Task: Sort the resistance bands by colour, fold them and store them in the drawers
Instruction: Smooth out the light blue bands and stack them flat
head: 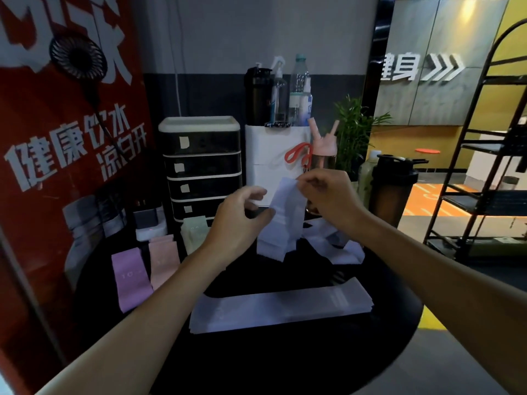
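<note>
I am looking down at a round black table (285, 366) in a dim gym corner, with a red poster (57, 138) on the left and a black metal rack (484, 181) on the right. At the back of the table stands a black drawer unit (199, 166) with a white top, and beside it a white box (273, 155) carrying bottles.

Above the middle of the table I hold up a pale lilac band (285, 212), which hangs nearly upright as a flat, smooth strip. My right hand (328, 198) pinches its top corner. My left hand (239, 220) has thumb and curled fingers on its left edge.

A stack of lilac bands (279, 309) lies flat near me, and a loose heap of pale bands (336, 243) lies behind it. To the left lie a purple band (129, 277), a pink band (164, 260) and a green band (194, 232).
</note>
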